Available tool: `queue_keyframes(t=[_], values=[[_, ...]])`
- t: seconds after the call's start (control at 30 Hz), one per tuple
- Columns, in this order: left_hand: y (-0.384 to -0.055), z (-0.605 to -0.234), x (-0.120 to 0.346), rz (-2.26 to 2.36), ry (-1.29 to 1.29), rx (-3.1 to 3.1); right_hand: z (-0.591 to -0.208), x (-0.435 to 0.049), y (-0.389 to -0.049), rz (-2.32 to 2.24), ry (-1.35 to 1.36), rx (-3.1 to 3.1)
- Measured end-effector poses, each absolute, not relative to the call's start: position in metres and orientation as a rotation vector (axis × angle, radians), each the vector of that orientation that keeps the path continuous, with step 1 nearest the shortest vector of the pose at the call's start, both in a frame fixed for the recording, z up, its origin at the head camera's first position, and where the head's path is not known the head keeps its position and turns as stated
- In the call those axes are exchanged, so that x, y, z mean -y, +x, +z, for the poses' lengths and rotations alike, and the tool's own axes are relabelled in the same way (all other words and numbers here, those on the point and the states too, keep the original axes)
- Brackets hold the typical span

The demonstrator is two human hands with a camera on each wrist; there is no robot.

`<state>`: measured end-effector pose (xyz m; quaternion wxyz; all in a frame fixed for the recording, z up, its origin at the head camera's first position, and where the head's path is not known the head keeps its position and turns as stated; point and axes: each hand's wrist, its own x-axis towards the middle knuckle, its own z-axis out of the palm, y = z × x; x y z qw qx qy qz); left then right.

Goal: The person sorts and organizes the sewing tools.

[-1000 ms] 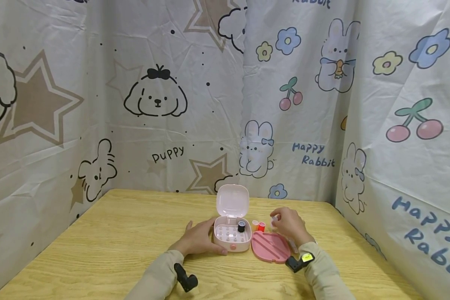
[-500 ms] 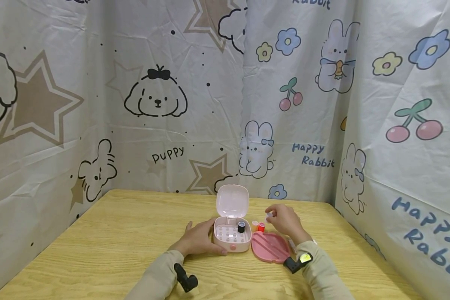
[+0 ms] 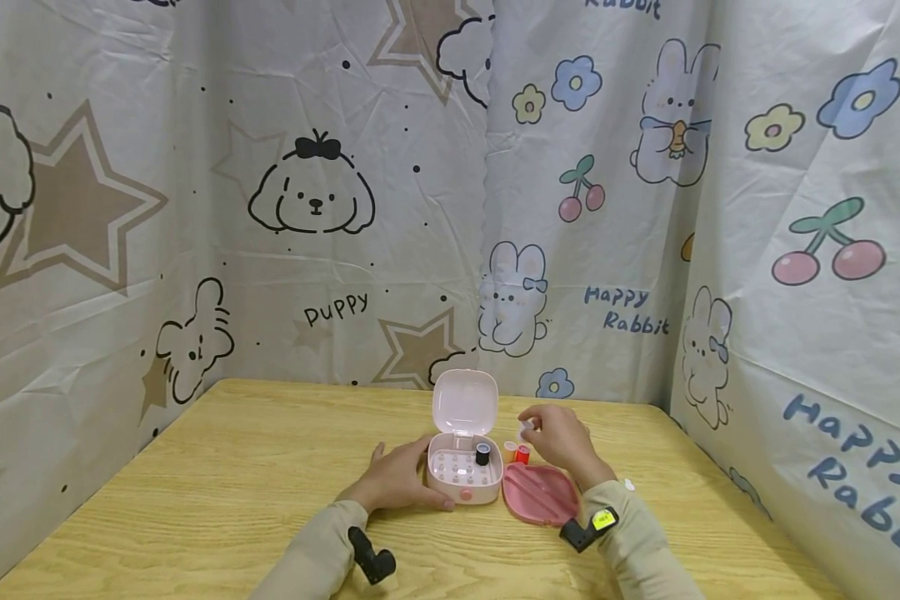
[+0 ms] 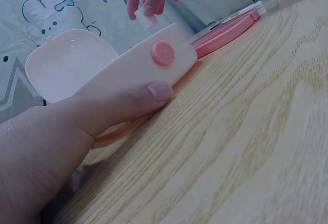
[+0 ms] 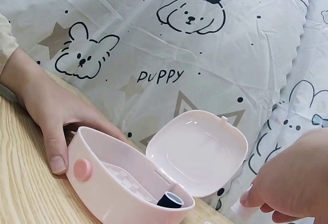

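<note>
A pale pink sewing box [image 3: 450, 493] stands on the table with its lid [image 3: 465, 402] raised. My left hand [image 3: 393, 478] holds it by the left side, the thumb lying along the front wall, near the round button [image 4: 163, 53]. Inside, a black thread spool [image 3: 483, 454] stands at the right back among rows of small pegs. My right hand [image 3: 560, 435] pinches a white spool [image 4: 146, 19] between thumb and fingers, above the table and to the right of the box. Below that hand, an orange spool [image 3: 510, 452] and a red spool [image 3: 523, 454] stand side by side.
A darker pink tray [image 3: 543, 495] with a diagonal groove lies right of the box, partly under my right wrist. A clear piece [image 4: 269, 4] sits near its far end in the left wrist view. Printed curtains [image 3: 330, 275] enclose the wooden table [image 3: 270, 433].
My right hand has lifted the white spool and carried it left, toward the box. The left hand and the box have stayed in place.
</note>
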<state>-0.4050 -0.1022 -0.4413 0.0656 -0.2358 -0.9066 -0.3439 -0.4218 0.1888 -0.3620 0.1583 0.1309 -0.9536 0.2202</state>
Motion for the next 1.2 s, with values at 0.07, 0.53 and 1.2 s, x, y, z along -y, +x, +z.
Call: queue_keyframes(t=[0.07, 0.53, 1.2], values=[[-0.405, -0.441, 0.102, -1.037, -0.713, 2.734, -0.361, -0.187, -0.421, 0.628, 0.385, 2.719], [-0.404, -0.44, 0.101, -1.042, -0.727, 2.731, -0.363, -0.172, -0.416, 0.612, 0.427, 2.726], [-0.408, -0.443, 0.102, -1.021, -0.74, 2.713, -0.367, -0.152, -0.408, 0.539, 0.457, 2.689]])
